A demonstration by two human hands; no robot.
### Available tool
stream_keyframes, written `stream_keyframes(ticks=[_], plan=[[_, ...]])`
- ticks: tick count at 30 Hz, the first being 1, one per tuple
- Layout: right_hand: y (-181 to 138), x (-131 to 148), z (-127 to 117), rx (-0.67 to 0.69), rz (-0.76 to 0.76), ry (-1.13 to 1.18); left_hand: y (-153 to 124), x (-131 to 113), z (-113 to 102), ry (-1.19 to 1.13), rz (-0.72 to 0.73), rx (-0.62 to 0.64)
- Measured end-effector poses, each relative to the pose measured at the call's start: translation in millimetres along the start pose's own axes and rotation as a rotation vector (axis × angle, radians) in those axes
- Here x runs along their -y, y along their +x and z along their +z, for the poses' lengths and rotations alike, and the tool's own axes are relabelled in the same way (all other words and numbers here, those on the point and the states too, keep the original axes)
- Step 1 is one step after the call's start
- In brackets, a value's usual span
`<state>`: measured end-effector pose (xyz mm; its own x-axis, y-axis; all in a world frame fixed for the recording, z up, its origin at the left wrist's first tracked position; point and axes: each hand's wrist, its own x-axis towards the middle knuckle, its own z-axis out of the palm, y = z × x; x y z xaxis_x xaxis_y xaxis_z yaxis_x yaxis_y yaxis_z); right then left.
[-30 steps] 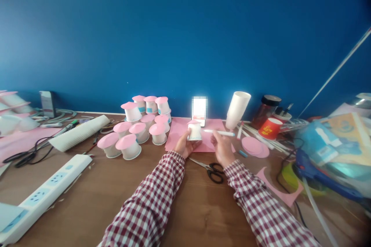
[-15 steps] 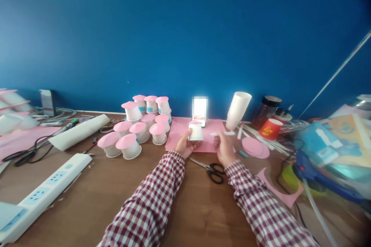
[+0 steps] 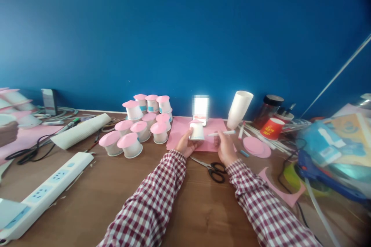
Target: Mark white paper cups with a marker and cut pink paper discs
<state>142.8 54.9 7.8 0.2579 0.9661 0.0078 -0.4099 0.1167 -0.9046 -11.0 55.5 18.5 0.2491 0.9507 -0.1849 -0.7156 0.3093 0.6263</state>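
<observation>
My left hand [image 3: 186, 144] is closed around an upturned white paper cup [image 3: 197, 131] with a pink top, over a pink sheet of paper [image 3: 174, 141]. In my right hand [image 3: 226, 147] is a white marker pen [image 3: 228, 132], its tip pointing left toward the cup. Black-handled scissors [image 3: 213, 168] lie on the table just below both hands. Behind the cup stands a phone [image 3: 200, 110] with a bright, pixelated screen. Left of my hands are several upturned cups with pink cone tops [image 3: 129, 141], some stacked at the back.
To the right stand leaning white cups [image 3: 240, 109], a red cup [image 3: 272, 128], a dark-lidded jar [image 3: 268, 110], pink discs [image 3: 256, 146] and a blue glue gun [image 3: 321, 179]. On the left lie a power strip [image 3: 46, 193] and a cup stack [image 3: 81, 130]. Another person's hand [image 3: 8, 133] shows at the left edge.
Another person's hand has come into view at the left edge, holding a white cup. My hands keep nearly the same pose; the whole view has shifted slightly.
</observation>
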Motion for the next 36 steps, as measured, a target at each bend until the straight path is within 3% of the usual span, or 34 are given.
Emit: stream_keyframes(ticks=[16,36], plan=[[-4.5,5.5,3.6,0.013,0.011,0.026,-4.5,-3.4,4.2,0.003,-0.019,0.015],[-13.8,12.8,12.8,-0.047,-0.141,-0.125,2.0,1.1,1.0,0.011,-0.01,-0.007]])
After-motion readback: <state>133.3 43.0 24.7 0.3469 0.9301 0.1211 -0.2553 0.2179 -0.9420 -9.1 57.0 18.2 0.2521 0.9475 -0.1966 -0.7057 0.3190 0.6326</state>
